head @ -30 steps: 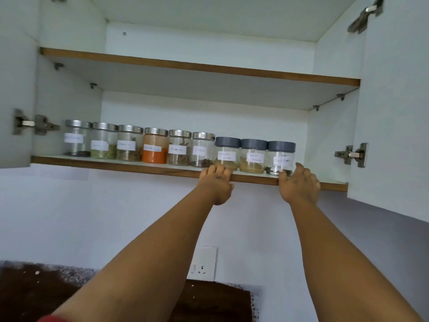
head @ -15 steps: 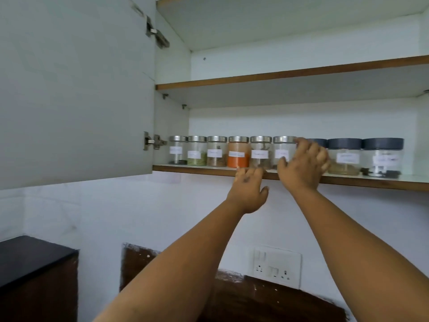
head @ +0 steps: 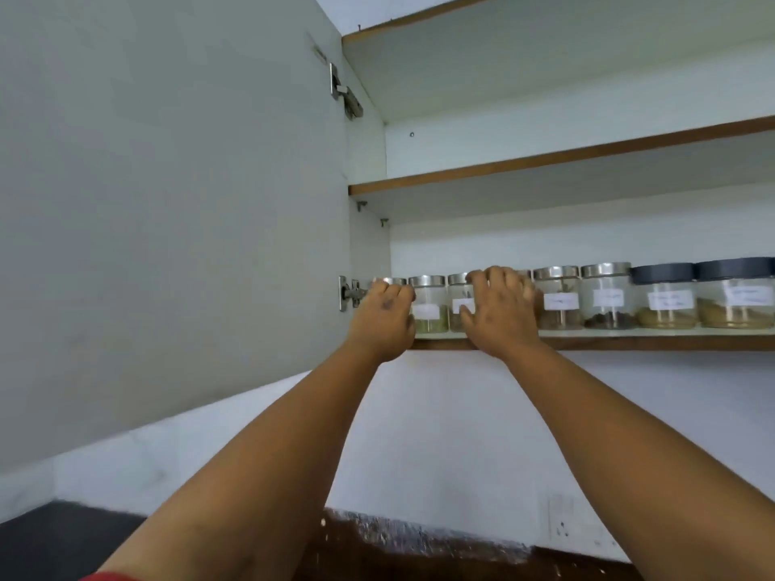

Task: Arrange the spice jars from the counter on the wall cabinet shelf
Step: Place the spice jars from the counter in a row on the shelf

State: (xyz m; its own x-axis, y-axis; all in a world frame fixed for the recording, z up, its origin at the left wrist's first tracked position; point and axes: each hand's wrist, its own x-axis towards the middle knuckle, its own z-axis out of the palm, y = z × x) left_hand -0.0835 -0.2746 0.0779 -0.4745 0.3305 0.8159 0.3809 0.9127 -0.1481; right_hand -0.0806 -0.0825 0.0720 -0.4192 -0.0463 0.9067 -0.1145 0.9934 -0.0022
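Overhead, the cabinet door (head: 167,203) stands swung open and fills the space left of both hands, its lower hinge (head: 349,293) just beside the left hand's knuckles. Right of the door runs the cabinet, with an upper shelf (head: 545,159) above the hands and the lower shelf (head: 629,341) at wrist level; its wooden edge passes right under both palms. Below the forearms lies the white wall (head: 440,434), then a dark worktop (head: 63,538) at the bottom, with a socket (head: 560,517) under the right forearm.

On the lower shelf the jars (head: 557,297) stand in one row, all upright with their long axes vertical, lids up and white labels facing out, sides touching or nearly so. The row runs from behind the left hand away past the right hand: steel-lidded ones nearest, two grey-lidded ones (head: 664,295) farthest right.

Both arms reach up to the row's left end. The left hand (head: 383,316) has its fingers curled over the front of the end jar, which is almost wholly hidden; whether they truly clasp it cannot be told. One jar (head: 427,304) of greenish spice shows between the two hands. The right hand (head: 501,312) lies with fingers spread and gently bent against the fronts of the next jars, pressing rather than clasping.
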